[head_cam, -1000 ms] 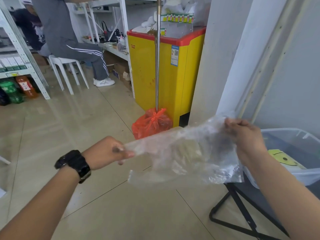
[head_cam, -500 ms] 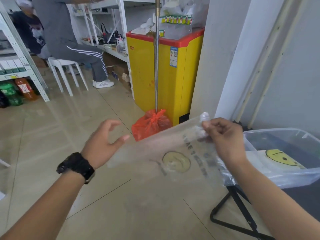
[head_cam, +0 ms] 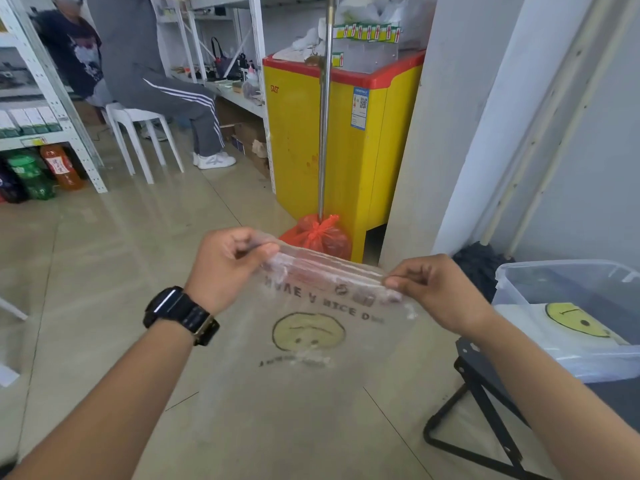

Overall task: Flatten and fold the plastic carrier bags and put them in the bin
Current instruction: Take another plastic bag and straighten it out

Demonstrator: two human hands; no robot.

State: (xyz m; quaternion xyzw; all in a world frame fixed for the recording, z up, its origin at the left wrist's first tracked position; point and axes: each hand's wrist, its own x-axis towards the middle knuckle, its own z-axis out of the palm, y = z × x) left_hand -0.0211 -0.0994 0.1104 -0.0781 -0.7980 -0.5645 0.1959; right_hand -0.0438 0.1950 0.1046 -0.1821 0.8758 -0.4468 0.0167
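Two hands: left hand [head_cam: 225, 261] and right hand [head_cam: 440, 289], held out in front, well apart, one at each end of the same edge.
Left grip: thumb and curled fingers pinched on the gathered top edge of the carrier bag [head_cam: 311, 344]; black watch [head_cam: 180, 313] on the wrist.
Right grip: thumb and fingertips clamped on the other end of that edge.
Bag position: in the air between the hands, pulled taut along the top, hanging free below, above the floor and just left of the bin; not yet folded, not yet in.
Bag print: yellow smiley and dark lettering, inverted, seen through clear film.
Handling, by judgement: very light, limp, thin and slippery; likely to cling, crease and spring open; no stiffness to keep a fold unless pressed flat.
Where to hold: at the corners or the ends of an edge, pinched firmly, with tension kept between both hands; little control from the loose middle.
Bin: clear plastic tub [head_cam: 554, 268] at right on a black folding stand [head_cam: 485, 403], with another smiley bag [head_cam: 571, 323] lying flat inside.
Farther off: red tied bag [head_cam: 318, 237] on the floor at the foot of a metal pole [head_cam: 323, 133], beside a yellow chest freezer [head_cam: 301, 140].
Farthest: white stool [head_cam: 138, 133], seated person [head_cam: 166, 88], metal shelving [head_cam: 52, 81].
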